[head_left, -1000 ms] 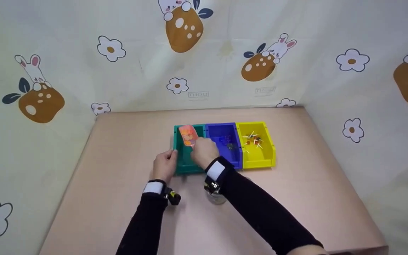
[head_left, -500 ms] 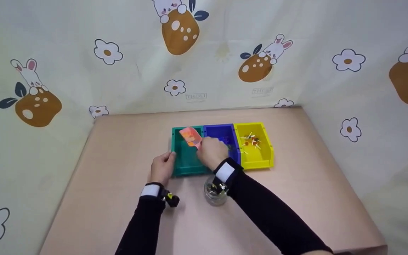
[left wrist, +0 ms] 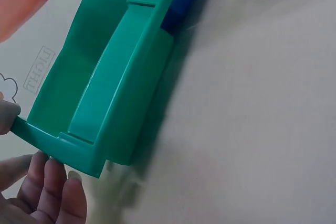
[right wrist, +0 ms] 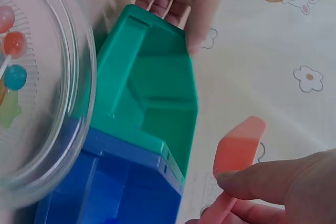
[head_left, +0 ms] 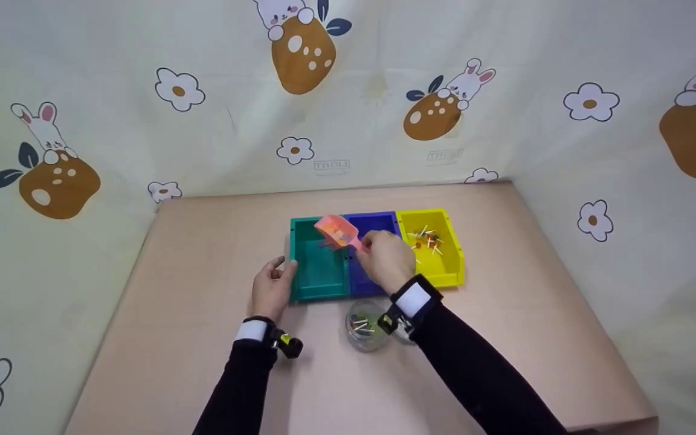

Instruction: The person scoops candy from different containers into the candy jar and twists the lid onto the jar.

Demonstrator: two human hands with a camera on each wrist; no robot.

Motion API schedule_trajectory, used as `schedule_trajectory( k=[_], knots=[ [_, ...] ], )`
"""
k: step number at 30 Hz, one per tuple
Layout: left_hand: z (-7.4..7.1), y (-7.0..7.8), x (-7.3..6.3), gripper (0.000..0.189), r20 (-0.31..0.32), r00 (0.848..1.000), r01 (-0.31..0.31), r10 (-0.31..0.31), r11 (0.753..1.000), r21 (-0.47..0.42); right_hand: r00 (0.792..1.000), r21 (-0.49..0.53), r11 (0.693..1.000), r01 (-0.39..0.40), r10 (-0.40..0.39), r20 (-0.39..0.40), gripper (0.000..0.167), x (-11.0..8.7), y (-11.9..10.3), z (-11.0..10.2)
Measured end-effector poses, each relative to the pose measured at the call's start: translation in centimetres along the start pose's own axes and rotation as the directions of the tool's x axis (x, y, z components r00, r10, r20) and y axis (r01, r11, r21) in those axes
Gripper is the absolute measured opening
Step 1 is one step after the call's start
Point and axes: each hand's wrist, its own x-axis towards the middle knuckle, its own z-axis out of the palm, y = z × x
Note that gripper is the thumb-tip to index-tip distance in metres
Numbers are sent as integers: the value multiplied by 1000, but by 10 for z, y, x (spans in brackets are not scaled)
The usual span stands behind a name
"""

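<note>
My right hand (head_left: pixel 387 260) grips the handle of a pink scoop (head_left: pixel 337 231), thumb on top. Its bowl hangs over the green bin (head_left: pixel 319 266) near the blue divider. Orange and pale patches show in the bowl in the head view; what they are is unclear. My left hand (head_left: pixel 270 291) holds the green bin's left wall, thumb at the rim and fingers curled against the outside, as the left wrist view shows. The green bin's visible floor is bare. Joined to it on the right is a blue bin (head_left: pixel 372 223), partly covered by my right hand.
A yellow bin (head_left: pixel 438 275) with several lollipops (head_left: pixel 428 238) adjoins the blue one. In front of the bins stands a glass jar (head_left: pixel 365 326) with lollipops inside. A second round clear thing (head_left: pixel 405 335) is mostly hidden by my right wrist. Patterned cloth walls (head_left: pixel 372 121) enclose the table.
My right hand has moved right and slightly back toward me with the scoop, uncovering the green bin and the jar. My left hand stays at the bin's wall; its index finger has lifted a little.
</note>
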Motion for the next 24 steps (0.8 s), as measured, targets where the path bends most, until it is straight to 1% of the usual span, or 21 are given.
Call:
schedule_trajectory(
  k=[4, 7, 10, 13, 15, 16, 19, 22, 24],
  knots=[
    [-1, -2, -2, 57, -54, 999, 4, -7, 999, -47, 1000, 55, 998, -15, 16, -21, 27, -6, 9, -9],
    [-1, -1, -7, 56, -100, 995, -29, 19, 995, -97, 999, 97, 995, -37, 39, -21, 28, -11, 16, -17],
    [-2, 1, -14, 49, -112, 993, -57, 37, 983, -175, 998, 134, 989, -57, 61, -25, 28, -16, 25, -25],
    [-3, 3, -21, 39, -110, 992, -87, 60, 961, -262, 997, 165, 984, -70, 76, -30, 28, -22, 33, -30],
    [-3, 4, -27, 33, -99, 992, -110, 83, 943, -313, 996, 181, 982, -59, 69, -49, 29, -26, 40, -32],
    [-2, 4, -30, 32, -91, 990, -128, 103, 933, -337, 996, 183, 982, -48, 61, -65, 29, -29, 44, -33],
    [-1, 4, -38, 31, -41, 986, -163, 159, 906, -390, 993, 189, 982, -8, 30, -110, 28, -36, 54, -37],
    [1, 2, -48, 35, 30, 978, -176, 206, 895, -411, 990, 184, 983, 15, 12, -144, 27, -42, 63, -42],
    [2, 1, -54, 37, 75, 971, -178, 226, 896, -407, 989, 193, 981, 19, 10, -145, 27, -46, 67, -46]
  ],
)
